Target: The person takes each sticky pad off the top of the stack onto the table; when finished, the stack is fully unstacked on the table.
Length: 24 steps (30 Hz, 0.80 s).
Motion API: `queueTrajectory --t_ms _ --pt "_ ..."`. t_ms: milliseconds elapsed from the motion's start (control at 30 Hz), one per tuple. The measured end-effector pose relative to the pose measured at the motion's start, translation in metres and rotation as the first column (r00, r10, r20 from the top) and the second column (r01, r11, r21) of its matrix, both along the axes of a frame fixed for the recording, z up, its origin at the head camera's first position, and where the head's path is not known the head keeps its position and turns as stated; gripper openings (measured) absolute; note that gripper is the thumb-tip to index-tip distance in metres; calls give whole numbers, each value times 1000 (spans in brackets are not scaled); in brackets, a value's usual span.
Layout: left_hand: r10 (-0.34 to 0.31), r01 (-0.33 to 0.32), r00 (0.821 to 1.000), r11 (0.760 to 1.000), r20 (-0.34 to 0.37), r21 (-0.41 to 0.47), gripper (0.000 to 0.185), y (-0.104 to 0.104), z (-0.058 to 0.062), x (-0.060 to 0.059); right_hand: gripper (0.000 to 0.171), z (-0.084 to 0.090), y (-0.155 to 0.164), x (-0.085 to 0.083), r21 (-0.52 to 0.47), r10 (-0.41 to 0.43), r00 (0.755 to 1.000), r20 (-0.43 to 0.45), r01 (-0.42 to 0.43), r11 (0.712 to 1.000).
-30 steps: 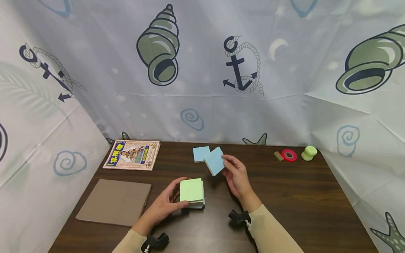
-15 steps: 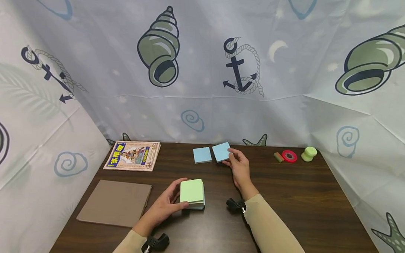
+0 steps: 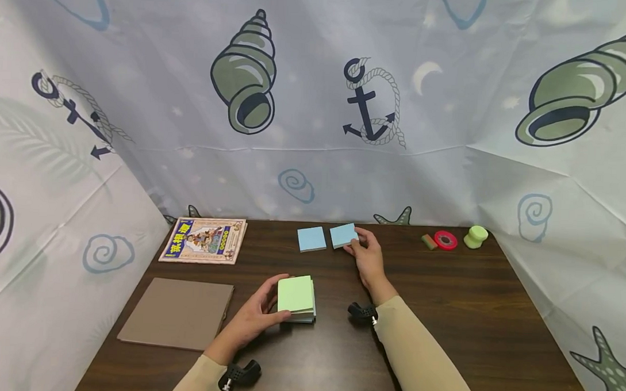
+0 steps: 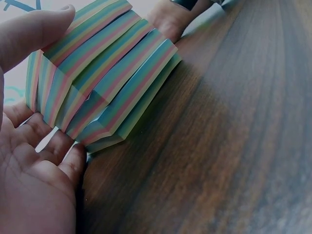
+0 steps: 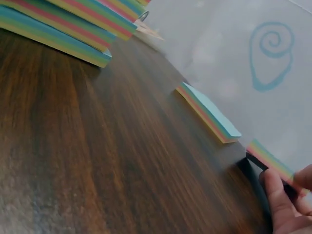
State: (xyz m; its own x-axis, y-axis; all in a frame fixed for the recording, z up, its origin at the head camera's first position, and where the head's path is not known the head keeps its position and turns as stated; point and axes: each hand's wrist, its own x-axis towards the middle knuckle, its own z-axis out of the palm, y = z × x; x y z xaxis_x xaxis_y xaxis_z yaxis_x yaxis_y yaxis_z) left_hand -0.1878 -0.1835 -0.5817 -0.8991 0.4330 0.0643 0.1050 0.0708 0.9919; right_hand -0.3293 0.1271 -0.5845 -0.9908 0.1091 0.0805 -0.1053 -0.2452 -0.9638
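Note:
My left hand [image 3: 259, 315] grips a thick stack of rainbow-edged sticky notes with a green top [image 3: 296, 297] near the table's middle; in the left wrist view the thumb and fingers [image 4: 53, 151] curl round the stack [image 4: 102, 78]. My right hand [image 3: 366, 256] pinches a thin blue-topped pad [image 3: 344, 235] at the back of the table, its far edge low to the wood. In the right wrist view that pad [image 5: 270, 161] sits between my fingertips [image 5: 273, 192]. A second blue pad [image 3: 311, 238] lies flat just left of it, also seen in the right wrist view [image 5: 207, 112].
A picture book [image 3: 204, 239] lies at the back left, a brown board [image 3: 176, 311] in front of it. At the back right sit a small brown block [image 3: 428, 241], a red tape roll [image 3: 445, 240] and a green knob-shaped object [image 3: 476, 236]. Printed curtains wall the dark wooden table [image 3: 469, 316].
My right hand carried the blue pad from above the table's middle back and down beside the other blue pad. The left hand and its stack stayed put.

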Motion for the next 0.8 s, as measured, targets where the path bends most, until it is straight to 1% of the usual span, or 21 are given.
queueTrajectory --t_ms 167,267,400,567,700,800 --pt "-1 1 1000 1000 0 -8 91 0 -1 0 49 3 -5 1 61 -30 998 58 26 998" --pt "2 -2 1000 1000 -4 -15 91 0 0 0 49 4 -7 1 95 -52 996 69 45 994" --pt "7 -7 1000 1000 -4 -21 91 -1 1 0 47 3 -10 0 184 -94 994 50 83 979" --pt "3 -3 1000 1000 -6 -24 90 -1 0 0 44 -3 -13 0 295 -122 993 1 116 948" --pt "2 -2 1000 1000 -5 -22 90 -1 1 1 43 -5 -14 0 324 -130 991 -31 133 937" --pt "0 0 1000 1000 -7 -19 91 -1 1 1 38 -6 -14 0 337 -137 990 -38 142 931"
